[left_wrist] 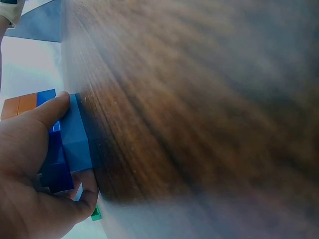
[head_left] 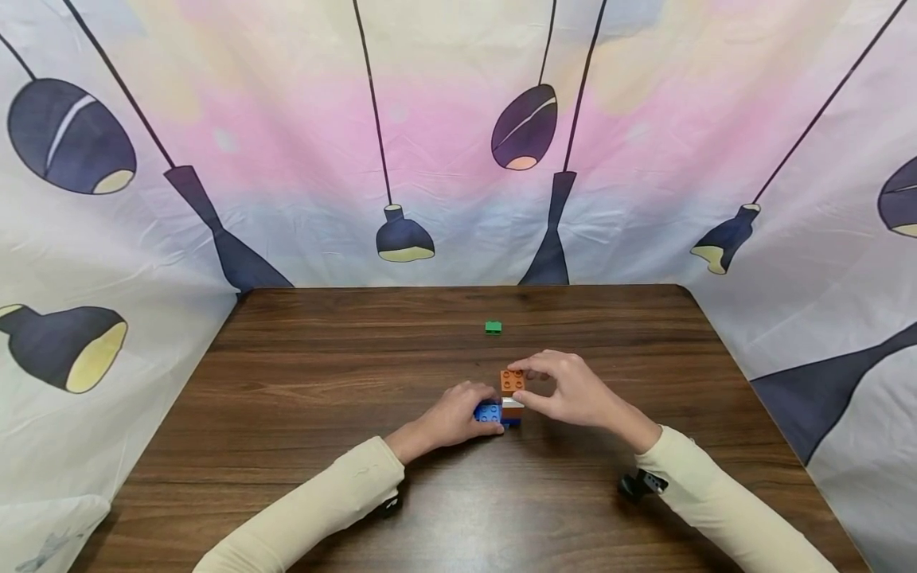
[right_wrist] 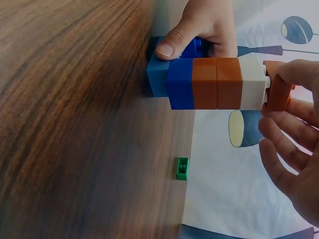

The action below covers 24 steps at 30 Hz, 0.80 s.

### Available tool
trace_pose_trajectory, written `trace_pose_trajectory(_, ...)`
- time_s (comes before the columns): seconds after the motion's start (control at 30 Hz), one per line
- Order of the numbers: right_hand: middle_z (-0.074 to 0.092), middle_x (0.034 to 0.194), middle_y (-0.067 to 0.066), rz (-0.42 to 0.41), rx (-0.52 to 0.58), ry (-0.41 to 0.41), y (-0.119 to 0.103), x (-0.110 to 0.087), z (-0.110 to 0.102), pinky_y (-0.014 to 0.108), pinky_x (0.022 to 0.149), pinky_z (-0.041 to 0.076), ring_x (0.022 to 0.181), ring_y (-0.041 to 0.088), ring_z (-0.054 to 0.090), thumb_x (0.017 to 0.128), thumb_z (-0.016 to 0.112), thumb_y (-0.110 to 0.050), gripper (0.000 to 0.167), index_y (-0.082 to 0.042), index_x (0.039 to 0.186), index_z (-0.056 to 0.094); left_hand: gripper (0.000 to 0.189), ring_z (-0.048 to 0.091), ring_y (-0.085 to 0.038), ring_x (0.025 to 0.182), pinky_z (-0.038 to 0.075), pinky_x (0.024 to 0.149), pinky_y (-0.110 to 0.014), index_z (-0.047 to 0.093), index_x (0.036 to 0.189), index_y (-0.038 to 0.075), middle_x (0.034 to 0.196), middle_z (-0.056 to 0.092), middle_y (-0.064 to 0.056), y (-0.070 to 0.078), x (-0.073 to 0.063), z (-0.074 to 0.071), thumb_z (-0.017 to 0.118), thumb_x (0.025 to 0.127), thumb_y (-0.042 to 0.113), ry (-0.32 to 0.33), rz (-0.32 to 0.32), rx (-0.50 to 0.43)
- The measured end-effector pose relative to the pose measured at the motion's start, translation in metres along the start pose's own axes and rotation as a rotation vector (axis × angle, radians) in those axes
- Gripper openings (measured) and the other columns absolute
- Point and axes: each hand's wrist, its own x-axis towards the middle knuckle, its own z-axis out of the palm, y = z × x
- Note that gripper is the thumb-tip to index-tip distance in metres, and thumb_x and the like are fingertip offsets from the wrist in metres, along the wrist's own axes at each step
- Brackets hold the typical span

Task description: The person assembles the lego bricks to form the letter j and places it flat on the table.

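A short tower of toy building bricks stands on the table. In the right wrist view its light blue base brick (right_wrist: pixel 158 77) carries a dark blue brick (right_wrist: pixel 180 84), two orange-brown bricks (right_wrist: pixel 217 83) and a white brick (right_wrist: pixel 252 83). My right hand (head_left: pixel 573 391) pinches an orange brick (head_left: pixel 512 380) at the tower's top. That brick sits slightly tilted, with white studs showing beneath it. Low on the tower, my left hand (head_left: pixel 453 415) grips the light blue base between thumb and fingers. Another blue brick (left_wrist: pixel 57 172) sits on the base beside the tower, partly covered by this hand.
A small green brick (head_left: pixel 493 327) lies alone on the wooden table (head_left: pixel 322 342), beyond the tower. A cloth printed with hanging lamps (head_left: pixel 458 143) rises behind the table's far edge and along both sides.
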Motion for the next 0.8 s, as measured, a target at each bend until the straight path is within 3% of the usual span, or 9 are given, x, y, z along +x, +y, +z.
trace_pose_trajectory(0.27, 0.073, 0.106, -0.003, -0.013, -0.035, 0.004, 0.0034, -0.0054, 0.0017, 0.031, 0.075, 0.055, 0.089, 0.007, 0.065, 0.090, 0.080, -0.029, 0.037, -0.013, 0.122, 0.074, 0.034, 0.057, -0.012, 0.088, 0.047, 0.073, -0.027, 0.069, 0.114, 0.011, 0.106, 0.070, -0.001, 0.0004, 0.0006, 0.0003, 0.079, 0.091, 0.034, -0.001, -0.007, -0.002)
trace_pose_trajectory(0.63, 0.076, 0.110, 0.000, -0.040, -0.053, -0.012, 0.0008, -0.0020, -0.0022, 0.040, 0.082, 0.057, 0.100, 0.015, 0.069, 0.088, 0.082, -0.030, 0.035, -0.012, 0.118, 0.077, 0.035, 0.058, -0.013, 0.089, 0.047, 0.074, -0.027, 0.069, 0.116, 0.010, 0.108, 0.070, -0.002, 0.0009, 0.0004, 0.0006, 0.079, 0.091, 0.033, 0.005, 0.006, -0.004)
trace_pose_trajectory(0.8, 0.076, 0.107, 0.000, -0.033, -0.071, -0.032, -0.0004, 0.0001, -0.0032, 0.039, 0.077, 0.057, 0.097, 0.016, 0.069, 0.088, 0.082, -0.029, 0.035, -0.012, 0.118, 0.077, 0.035, 0.058, -0.012, 0.087, 0.047, 0.073, -0.026, 0.069, 0.116, 0.010, 0.106, 0.070, -0.002, 0.0013, 0.0006, 0.0001, 0.079, 0.091, 0.033, 0.006, 0.002, -0.004)
